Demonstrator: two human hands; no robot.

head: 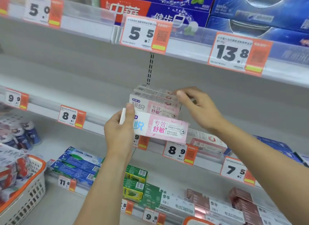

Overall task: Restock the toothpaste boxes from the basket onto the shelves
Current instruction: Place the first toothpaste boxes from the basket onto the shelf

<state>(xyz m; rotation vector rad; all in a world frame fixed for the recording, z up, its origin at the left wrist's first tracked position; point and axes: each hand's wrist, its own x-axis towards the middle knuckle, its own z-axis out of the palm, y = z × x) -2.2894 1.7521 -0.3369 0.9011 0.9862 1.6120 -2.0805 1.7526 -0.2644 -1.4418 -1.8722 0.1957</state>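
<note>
While the left hand point(119, 132) grips a pink and white toothpaste box point(160, 128) by its left end, thumb curled across the front face and fingers wrapped behind, the box juts out level to the right of those fingers, just in front of the middle shelf point(93, 120) edge. Directly above the left thumb and a little behind it sits a stack of matching boxes point(154, 100) on that shelf. The right hand point(199, 107) reaches to the stack's right end, its fingers bent over the top corner of the upper boxes; whether they pinch a box or merely steady the pile I cannot tell.

A box like this looks light and stiff along its length, yet thin card dents if squeezed hard, and the glossy print may slide under dry fingertips. An end grip works for carrying, though the free end can droop or swing; holding nearer the middle, thumb on the front and fingers on the back, would likely give better control when laying it flat on the stack. Far below and left of the left wrist, the basket point(36, 189) holds more stock.
</note>
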